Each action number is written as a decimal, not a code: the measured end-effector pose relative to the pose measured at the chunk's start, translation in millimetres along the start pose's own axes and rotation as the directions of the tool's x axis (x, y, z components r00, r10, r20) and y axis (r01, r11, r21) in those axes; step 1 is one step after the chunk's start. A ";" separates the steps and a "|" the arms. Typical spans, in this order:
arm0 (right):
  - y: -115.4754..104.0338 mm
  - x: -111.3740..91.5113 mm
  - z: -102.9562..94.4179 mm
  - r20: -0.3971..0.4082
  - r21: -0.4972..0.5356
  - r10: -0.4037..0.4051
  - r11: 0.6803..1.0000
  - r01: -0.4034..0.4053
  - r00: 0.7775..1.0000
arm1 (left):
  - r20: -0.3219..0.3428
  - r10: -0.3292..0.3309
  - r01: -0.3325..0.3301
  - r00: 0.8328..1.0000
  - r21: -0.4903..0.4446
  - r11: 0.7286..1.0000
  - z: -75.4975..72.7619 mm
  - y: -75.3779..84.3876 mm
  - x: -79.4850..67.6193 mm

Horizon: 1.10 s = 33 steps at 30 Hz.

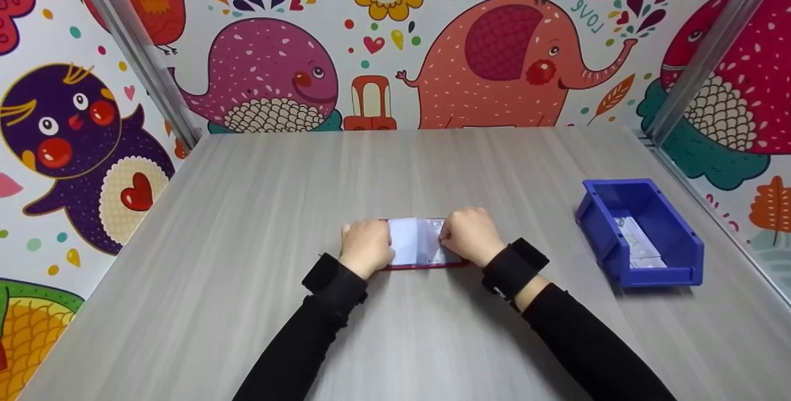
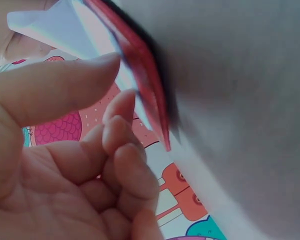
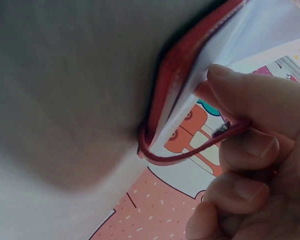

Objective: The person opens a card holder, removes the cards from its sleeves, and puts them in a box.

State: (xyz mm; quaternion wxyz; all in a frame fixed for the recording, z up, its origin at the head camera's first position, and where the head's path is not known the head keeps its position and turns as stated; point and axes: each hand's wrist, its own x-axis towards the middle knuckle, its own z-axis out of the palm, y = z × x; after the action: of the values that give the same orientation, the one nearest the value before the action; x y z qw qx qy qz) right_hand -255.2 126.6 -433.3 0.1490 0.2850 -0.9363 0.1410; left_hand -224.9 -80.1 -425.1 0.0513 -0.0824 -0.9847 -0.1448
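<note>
A red-covered booklet (image 1: 405,241) lies spread on the table, with white and clear leaves. Its red cover (image 2: 145,75) and pale inner leaf show at an angle in the left wrist view. At its left end, my left hand (image 1: 366,244) has curled fingers; the thumb (image 2: 85,80) and a fingertip touch the inner side. My right hand (image 1: 473,234) grips the right end, thumb (image 3: 250,92) and forefinger at the leaf edge. A thin red strap (image 3: 175,159) with a small dark piece runs from the cover to the right fingers. A white leaf (image 3: 270,30) stands raised between the hands.
To the right stands a blue bin (image 1: 661,275) with white packets (image 1: 639,243) in it. The wood-grain table (image 1: 278,191) meets cartoon-printed walls (image 1: 395,49) at the back and sides. Metal posts (image 1: 710,55) rise at the rear corners.
</note>
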 end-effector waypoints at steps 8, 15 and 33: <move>0.3 2.1 0.3 -0.002 -0.001 -0.014 1.000 0.014 1.000 | -0.040 0.039 -0.038 0.998 0.029 0.999 -5.4 11.2 3.2; 0.9 1.5 0.6 -0.022 -0.013 -0.025 1.000 0.025 0.999 | -0.111 0.162 -0.161 0.981 0.018 0.987 -9.0 30.5 2.9; 1.2 0.0 1.1 -0.041 0.007 -0.046 0.999 0.046 0.998 | -0.095 0.260 -0.250 0.961 0.100 0.963 -1.8 59.6 -0.3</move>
State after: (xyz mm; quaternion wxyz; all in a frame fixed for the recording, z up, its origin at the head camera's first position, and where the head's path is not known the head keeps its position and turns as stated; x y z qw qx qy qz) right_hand -256.1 127.1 -434.5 0.1703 0.3041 -0.9256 0.1472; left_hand -213.9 -24.4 -406.9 0.1259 -0.1985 -0.9670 -0.0981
